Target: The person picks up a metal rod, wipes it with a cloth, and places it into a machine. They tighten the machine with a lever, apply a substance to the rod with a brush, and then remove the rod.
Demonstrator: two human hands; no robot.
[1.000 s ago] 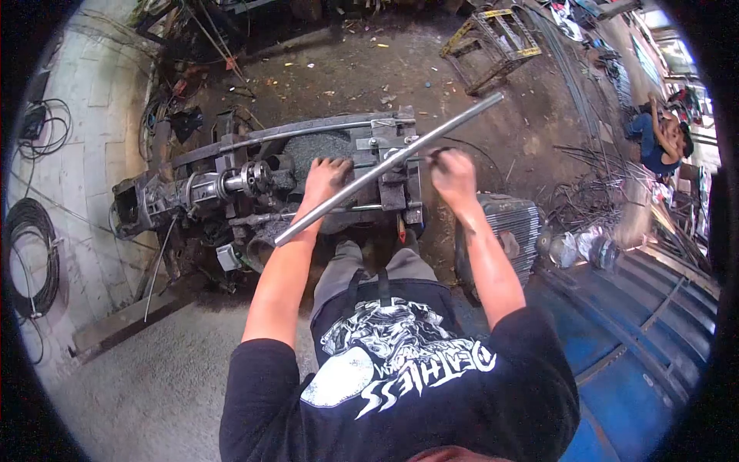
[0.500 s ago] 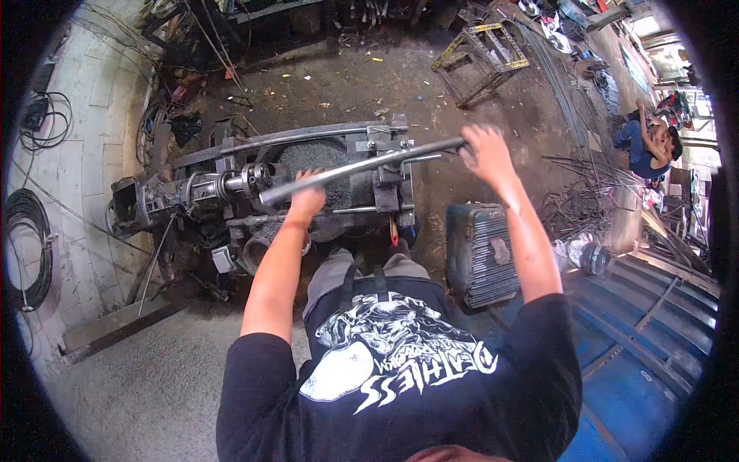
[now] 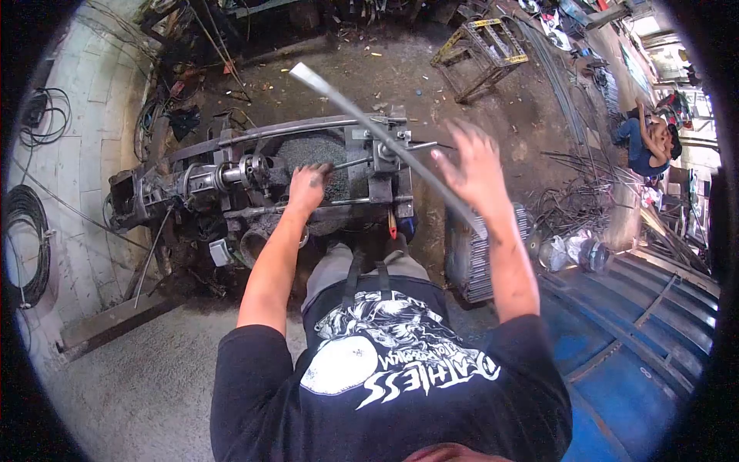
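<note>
My left hand [image 3: 309, 187] is closed around the near end of a thin metal rod [image 3: 354, 162] that runs to the clamp block [image 3: 386, 154] on the machine. A long metal bar [image 3: 346, 105] slants across the view, crossing in front of the block. Its bright end points to the upper left, while its lower end lies beside my right wrist. My right hand [image 3: 479, 173] is open, fingers spread and blurred by motion, just right of the bar. Under my left hand, the machine frame [image 3: 308, 129] surrounds a bed of grey chips [image 3: 312, 154].
A ribbed metal case [image 3: 486, 258] stands right of my legs. Farther off are a yellow-topped metal stand [image 3: 493, 54] and a seated person [image 3: 653, 146]. Blue metal panels [image 3: 616, 339] lie at lower right, and a cable coil [image 3: 27, 239] hangs on the left wall.
The bar has swung so its bright end now points up and left. My right hand has let go of it and opened. My left hand now grips the thin rod.
</note>
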